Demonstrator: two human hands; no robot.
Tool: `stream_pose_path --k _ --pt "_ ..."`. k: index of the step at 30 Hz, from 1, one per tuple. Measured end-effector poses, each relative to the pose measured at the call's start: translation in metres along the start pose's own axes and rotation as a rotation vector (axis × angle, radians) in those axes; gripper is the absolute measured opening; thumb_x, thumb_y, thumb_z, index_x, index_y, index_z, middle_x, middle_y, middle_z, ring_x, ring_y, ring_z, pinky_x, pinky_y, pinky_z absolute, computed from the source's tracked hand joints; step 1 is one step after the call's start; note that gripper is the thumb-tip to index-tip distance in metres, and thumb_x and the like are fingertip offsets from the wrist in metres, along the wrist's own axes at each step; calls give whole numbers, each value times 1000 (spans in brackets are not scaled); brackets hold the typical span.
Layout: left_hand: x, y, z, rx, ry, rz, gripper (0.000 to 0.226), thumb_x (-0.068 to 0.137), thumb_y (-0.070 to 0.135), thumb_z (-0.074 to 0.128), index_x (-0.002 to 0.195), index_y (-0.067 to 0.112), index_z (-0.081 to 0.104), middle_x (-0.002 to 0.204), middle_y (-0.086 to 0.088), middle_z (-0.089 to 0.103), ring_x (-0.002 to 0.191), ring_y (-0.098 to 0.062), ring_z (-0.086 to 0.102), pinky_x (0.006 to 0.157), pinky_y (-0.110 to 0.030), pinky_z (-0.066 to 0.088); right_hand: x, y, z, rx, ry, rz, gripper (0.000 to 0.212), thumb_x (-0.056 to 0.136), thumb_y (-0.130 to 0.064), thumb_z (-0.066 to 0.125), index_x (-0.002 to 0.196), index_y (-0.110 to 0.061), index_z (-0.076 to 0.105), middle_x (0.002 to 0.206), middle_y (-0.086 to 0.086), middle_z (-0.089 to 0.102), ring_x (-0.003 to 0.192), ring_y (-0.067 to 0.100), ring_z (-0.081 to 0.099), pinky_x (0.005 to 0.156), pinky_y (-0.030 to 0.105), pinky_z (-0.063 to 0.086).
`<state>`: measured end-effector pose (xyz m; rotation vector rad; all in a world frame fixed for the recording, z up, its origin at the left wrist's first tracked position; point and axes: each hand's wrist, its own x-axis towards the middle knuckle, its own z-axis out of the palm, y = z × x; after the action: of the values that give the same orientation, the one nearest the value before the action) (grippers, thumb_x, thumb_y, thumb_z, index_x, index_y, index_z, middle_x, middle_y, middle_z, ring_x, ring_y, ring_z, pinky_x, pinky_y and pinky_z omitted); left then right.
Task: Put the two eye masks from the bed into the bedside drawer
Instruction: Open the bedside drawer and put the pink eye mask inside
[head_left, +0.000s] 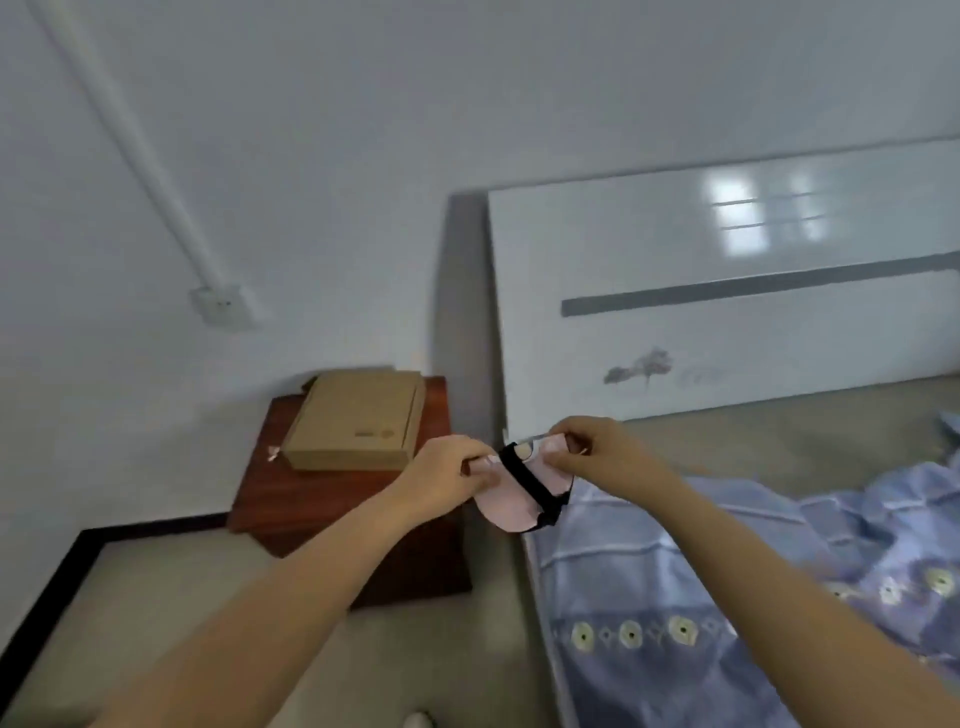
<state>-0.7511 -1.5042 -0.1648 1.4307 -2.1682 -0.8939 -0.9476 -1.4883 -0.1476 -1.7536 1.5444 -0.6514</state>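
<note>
A pale pink eye mask (511, 506) with a black strap hangs in the air between my two hands, over the gap between bed and bedside cabinet. My left hand (447, 475) pinches its left end and my right hand (597, 454) pinches its upper right end. I cannot tell whether one mask or two are held together. The dark red-brown bedside cabinet (291, 499) stands to the left, below my left hand. Its front and drawer are hidden from this angle.
A flat cardboard box (358, 423) lies on the cabinet top. The bed (727, 452) with a blue patterned quilt (727, 571) fills the right side, with a glossy white headboard (727, 301) behind. A wall socket (221, 304) sits above the cabinet.
</note>
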Motion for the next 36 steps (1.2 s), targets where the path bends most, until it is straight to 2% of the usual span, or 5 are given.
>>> stream_pose_path --k 6,14,20,27,36 --pt "-80 -158 -46 -11 125 -360 14 86 7 54 96 2 63 94 -13 65 84 -20 53 57 -15 33 64 -31 170 -68 -245 36 34 86 -21 55 117 -8 56 113 7 65 100 17 58 84 23 42" --pt "-98 -369 -50 -91 152 -679 17 85 4 55 98 -4 63 94 -22 64 87 -28 57 54 -21 25 134 16 332 -85 -180 589 30 88 -14 49 112 3 54 116 24 61 106 35 56 86 35 42" --pt "-78 -476 -19 -127 202 -777 20 83 -1 59 101 -7 64 134 -30 38 129 -34 37 98 -21 27 181 70 403 -30 -17 846 63 83 -16 57 137 -3 26 139 23 42 125 39 42 103 44 37" --pt "-54 -537 21 -148 376 -558 13 70 3 63 67 -9 68 102 -42 56 105 -23 49 73 -23 36 225 119 438 444 481 864 74 81 1 47 142 -22 13 142 16 39 122 32 42 104 44 34" --pt "-66 -541 35 -236 462 -637 4 73 -4 68 75 -7 67 138 -33 31 129 -38 34 92 5 25 205 144 439 425 536 787 65 75 1 53 133 -14 27 131 15 48 111 22 48 99 37 39"
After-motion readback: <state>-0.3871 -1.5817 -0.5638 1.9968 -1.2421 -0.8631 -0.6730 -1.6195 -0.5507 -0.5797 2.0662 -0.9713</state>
